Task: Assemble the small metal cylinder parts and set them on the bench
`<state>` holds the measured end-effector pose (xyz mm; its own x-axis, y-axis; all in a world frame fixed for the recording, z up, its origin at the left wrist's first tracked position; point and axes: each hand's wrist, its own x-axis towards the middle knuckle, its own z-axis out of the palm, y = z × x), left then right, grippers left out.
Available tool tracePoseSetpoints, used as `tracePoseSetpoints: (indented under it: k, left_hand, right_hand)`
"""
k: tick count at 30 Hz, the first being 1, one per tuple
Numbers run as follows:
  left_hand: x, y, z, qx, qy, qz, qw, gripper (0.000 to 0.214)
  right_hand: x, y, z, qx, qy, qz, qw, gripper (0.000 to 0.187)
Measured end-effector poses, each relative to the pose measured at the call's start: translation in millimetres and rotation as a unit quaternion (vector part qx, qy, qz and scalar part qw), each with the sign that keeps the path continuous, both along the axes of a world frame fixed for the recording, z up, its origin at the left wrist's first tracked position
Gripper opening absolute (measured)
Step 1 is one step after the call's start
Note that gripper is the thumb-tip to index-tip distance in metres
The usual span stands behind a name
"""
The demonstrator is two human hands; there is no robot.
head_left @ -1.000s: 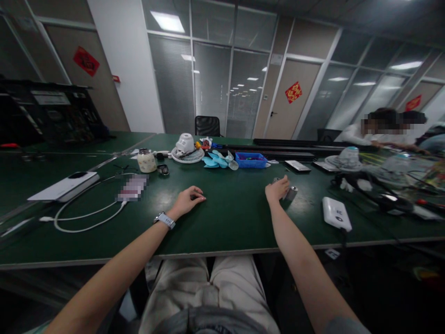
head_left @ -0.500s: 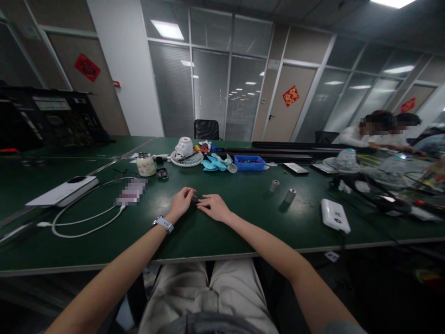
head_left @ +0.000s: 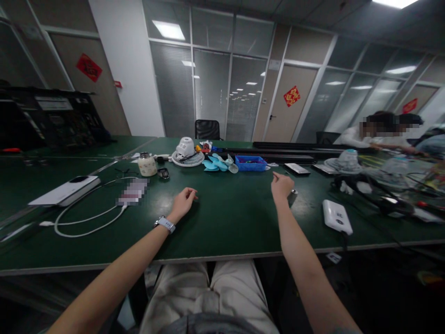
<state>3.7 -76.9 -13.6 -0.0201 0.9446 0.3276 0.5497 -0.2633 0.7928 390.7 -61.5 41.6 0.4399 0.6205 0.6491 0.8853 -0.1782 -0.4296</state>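
My left hand rests on the green table, its fingers loosely bent and slightly apart. Nothing shows between them, and a light-banded watch is on that wrist. Over toward the right, my right hand is bent with its back to me, mostly hiding its fingertips. It covers the spot where one of two short silver metal cylinders stood; I cannot make out what its fingers hold. The other metal cylinder shows just beside the hand, partly hidden by it.
Farther back lie a white fan part, blue fan blades and a blue tray. A jar and a cabled phone lie left. At right are a white power bank, a headset-like black item and people working.
My right hand has moved away from my left hand, out to the right, over the place of the left metal cylinder. My left hand has stayed nearly where it was.
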Motion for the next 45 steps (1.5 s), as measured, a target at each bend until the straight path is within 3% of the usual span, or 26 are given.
tracePoseSetpoints:
  k: [2,4,9,21,25,28,31,33,35,39,42,45]
  left_hand:
    - [0,0,0.4,0.002,-0.002,0.001,1.0,0.031]
    - [1,-1,1.1,0.003,-0.002,0.002,1.0,0.03]
    - [0,-2,1.5,0.002,-0.003,0.007,1.0,0.029]
    - [2,-6,5.9,-0.006,0.0,0.014,1.0,0.027]
    - [2,-7,6.8,-0.014,-0.003,0.011,1.0,0.026]
    - [1,-6,5.3,-0.011,-0.008,0.007,1.0,0.026]
    - [0,-5,3.1,-0.012,-0.008,-0.001,1.0,0.025]
    - [0,-4,2.2,-0.011,-0.005,-0.006,1.0,0.025]
    - [0,-4,1.7,-0.008,-0.002,-0.005,1.0,0.025]
    - [0,-3,0.8,-0.002,-0.009,0.001,1.0,0.026]
    - [-1,-2,-0.8,0.002,-0.02,-0.002,1.0,0.026]
    - [0,-3,-0.6,0.003,-0.035,-0.008,0.999,0.03]
  right_hand:
    - [22,2,-5.3,-0.019,0.014,-0.049,0.999,0.034]
    - [31,5,-11.9,-0.043,0.018,-0.057,0.997,0.034]
    - [29,11,-19.6,-0.078,0.018,-0.048,0.996,0.033]
    - [22,10,-15.4,-0.153,-0.03,-0.066,0.986,0.035]
    - [23,1,-8.7,-0.143,-0.039,-0.08,0.986,0.035]
    - [36,-10,-1.2,-0.124,0.013,-0.134,0.983,0.055]
    - [57,-20,1.6,-0.166,0.111,-0.169,0.965,0.075]
    - [69,-23,-0.2,-0.219,0.168,-0.146,0.95,0.071]
    - [77,-23,-3.1,-0.254,0.192,-0.122,0.94,0.056]
    - [76,-17,-4.4,-0.282,0.146,-0.102,0.943,0.038]
    - [54,-11,-1.0,-0.313,0.081,-0.043,0.945,0.036]
    - [9,-9,0.0,-0.321,0.035,0.034,0.946,0.034]
